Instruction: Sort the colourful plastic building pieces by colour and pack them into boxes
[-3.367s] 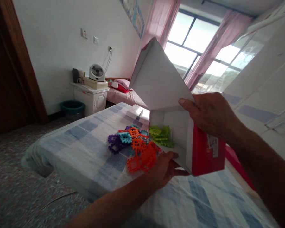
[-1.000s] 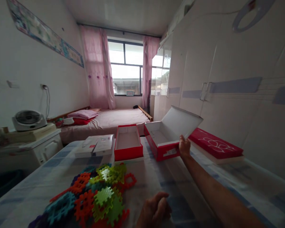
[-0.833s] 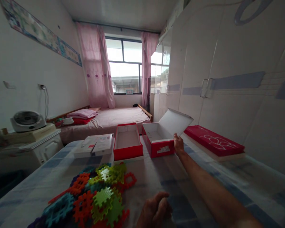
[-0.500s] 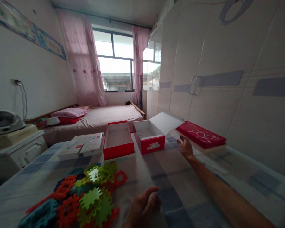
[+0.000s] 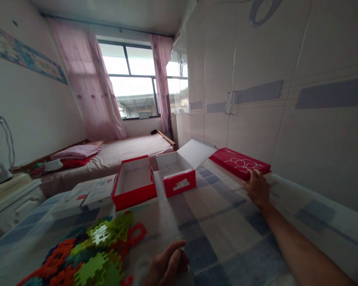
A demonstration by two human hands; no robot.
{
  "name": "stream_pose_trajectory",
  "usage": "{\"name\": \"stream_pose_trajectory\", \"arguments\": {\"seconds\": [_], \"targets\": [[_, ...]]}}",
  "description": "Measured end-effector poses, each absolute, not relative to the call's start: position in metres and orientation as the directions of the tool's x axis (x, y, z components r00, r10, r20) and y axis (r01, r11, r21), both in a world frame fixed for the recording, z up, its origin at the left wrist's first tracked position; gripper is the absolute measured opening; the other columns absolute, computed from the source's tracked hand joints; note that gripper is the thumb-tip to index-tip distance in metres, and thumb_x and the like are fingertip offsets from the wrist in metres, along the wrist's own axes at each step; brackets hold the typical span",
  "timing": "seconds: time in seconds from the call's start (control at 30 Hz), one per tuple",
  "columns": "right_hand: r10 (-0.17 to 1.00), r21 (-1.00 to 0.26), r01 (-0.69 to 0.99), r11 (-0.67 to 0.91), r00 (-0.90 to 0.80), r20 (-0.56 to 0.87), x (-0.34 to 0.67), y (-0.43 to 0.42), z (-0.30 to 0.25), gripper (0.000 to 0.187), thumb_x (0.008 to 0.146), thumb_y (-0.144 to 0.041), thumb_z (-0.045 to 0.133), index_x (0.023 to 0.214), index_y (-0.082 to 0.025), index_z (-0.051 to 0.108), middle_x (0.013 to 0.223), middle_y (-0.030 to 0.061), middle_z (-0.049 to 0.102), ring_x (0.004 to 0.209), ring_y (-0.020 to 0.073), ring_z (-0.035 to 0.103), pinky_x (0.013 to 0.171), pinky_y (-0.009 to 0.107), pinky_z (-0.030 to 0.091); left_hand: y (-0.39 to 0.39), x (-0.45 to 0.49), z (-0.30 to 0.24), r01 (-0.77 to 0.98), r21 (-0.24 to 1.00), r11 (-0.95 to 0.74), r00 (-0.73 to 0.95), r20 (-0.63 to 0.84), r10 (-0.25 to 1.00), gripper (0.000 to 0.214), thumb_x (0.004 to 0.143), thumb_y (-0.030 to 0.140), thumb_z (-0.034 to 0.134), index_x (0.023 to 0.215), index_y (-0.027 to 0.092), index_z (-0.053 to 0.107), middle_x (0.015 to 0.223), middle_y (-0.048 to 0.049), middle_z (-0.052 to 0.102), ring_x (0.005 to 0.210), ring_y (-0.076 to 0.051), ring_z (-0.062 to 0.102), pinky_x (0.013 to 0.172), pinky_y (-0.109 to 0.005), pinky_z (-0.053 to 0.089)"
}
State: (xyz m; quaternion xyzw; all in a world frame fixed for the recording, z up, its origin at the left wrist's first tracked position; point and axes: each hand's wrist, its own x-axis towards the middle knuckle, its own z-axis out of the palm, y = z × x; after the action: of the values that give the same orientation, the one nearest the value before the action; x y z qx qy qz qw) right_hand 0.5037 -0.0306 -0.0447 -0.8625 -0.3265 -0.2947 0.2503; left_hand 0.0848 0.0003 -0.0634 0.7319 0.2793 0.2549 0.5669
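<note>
My right hand [image 5: 258,188] is at the near right corner of a closed dark-red box [image 5: 240,163] with a white flower outline on its lid. Its fingers bend over the lid's edge, with the thumb low against the side. My left hand [image 5: 168,262] rests on the tablecloth at the bottom, its fingers curled together and nothing seen in them. To its left lies a pile of plastic interlocking pieces [image 5: 92,254] in green, orange and teal.
A red box with a raised white lid [image 5: 180,184] stands mid-table. Beside it are an open red tray-like box [image 5: 134,196] and white flat boxes [image 5: 97,190]. Checked cloth [image 5: 209,222] covers the table. Behind are a bed [image 5: 128,149] and tall wardrobe [image 5: 256,127].
My right hand has moved right, from beside the dark-red box's left end to its near right corner. The view has turned to the right. My left hand stays curled on the table.
</note>
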Motion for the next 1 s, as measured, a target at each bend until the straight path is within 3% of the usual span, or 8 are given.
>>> {"name": "stream_pose_trajectory", "arguments": {"seconds": [0.13,0.37,0.5,0.67,0.87,1.0], "targets": [[0.445,-0.175,0.693,-0.699,0.614,0.652,0.500,-0.034,-0.039,0.046,0.081,-0.027,0.051,0.126,-0.017,0.045,0.130,0.0140,0.049,0.099,0.0279,0.056,0.073,0.038,0.044,0.000,0.084,-0.062,0.129,0.970,-0.209,0.697,0.061,0.715,0.057,0.084,0.065,0.039,0.108,0.019,0.063,0.082,-0.0035,0.068,0.073,-0.014,0.062,0.070,-0.023,0.049],[0.414,-0.107,0.692,-0.714,0.541,0.732,0.499,-0.037,-0.033,0.039,0.089,-0.027,0.042,0.125,-0.013,0.043,0.114,0.0155,0.059,0.096,0.0273,0.056,0.075,0.037,0.040,0.000,0.082,-0.060,0.144,0.959,-0.244,0.713,0.071,0.698,0.056,0.085,0.064,0.039,0.109,0.019,0.062,0.082,-0.0029,0.067,0.074,-0.014,0.063,0.072,-0.024,0.050],[0.347,-0.148,0.686,-0.712,0.526,0.776,0.505,-0.041,-0.028,0.038,0.091,-0.029,0.039,0.124,-0.011,0.044,0.110,0.0163,0.059,0.094,0.0274,0.056,0.073,0.037,0.040,-0.003,0.083,-0.058,0.157,0.959,-0.238,0.708,0.059,0.704,0.056,0.085,0.064,0.039,0.108,0.019,0.062,0.082,-0.0031,0.068,0.074,-0.014,0.062,0.072,-0.023,0.049],[0.242,-0.258,0.725,-0.639,0.508,0.827,0.515,-0.047,-0.028,0.042,0.090,-0.036,0.042,0.126,-0.014,0.041,0.119,0.0145,0.056,0.096,0.0263,0.056,0.069,0.033,0.042,-0.004,0.084,-0.057,0.148,0.962,-0.228,0.697,0.063,0.715,0.055,0.085,0.063,0.039,0.107,0.018,0.062,0.082,-0.0030,0.067,0.073,-0.014,0.062,0.070,-0.022,0.049],[0.317,-0.255,0.741,-0.621,0.535,0.783,0.514,-0.046,-0.029,0.047,0.091,-0.042,0.038,0.128,-0.013,0.040,0.114,0.0145,0.058,0.088,0.0251,0.059,0.061,0.031,0.042,-0.004,0.084,-0.059,0.150,0.951,-0.269,0.709,0.086,0.700,0.053,0.087,0.061,0.036,0.107,0.019,0.062,0.082,-0.0026,0.066,0.074,-0.014,0.061,0.072,-0.022,0.048],[0.352,-0.219,0.781,-0.584,0.488,0.799,0.510,-0.046,-0.022,0.049,0.092,-0.040,0.035,0.133,-0.014,0.035,0.121,0.0146,0.054,0.094,0.0252,0.058,0.063,0.031,0.044,0.002,0.083,-0.065,0.147,0.943,-0.299,0.732,0.099,0.674,0.053,0.088,0.061,0.034,0.108,0.019,0.061,0.083,-0.0033,0.067,0.074,-0.014,0.062,0.071,-0.022,0.049]]}}
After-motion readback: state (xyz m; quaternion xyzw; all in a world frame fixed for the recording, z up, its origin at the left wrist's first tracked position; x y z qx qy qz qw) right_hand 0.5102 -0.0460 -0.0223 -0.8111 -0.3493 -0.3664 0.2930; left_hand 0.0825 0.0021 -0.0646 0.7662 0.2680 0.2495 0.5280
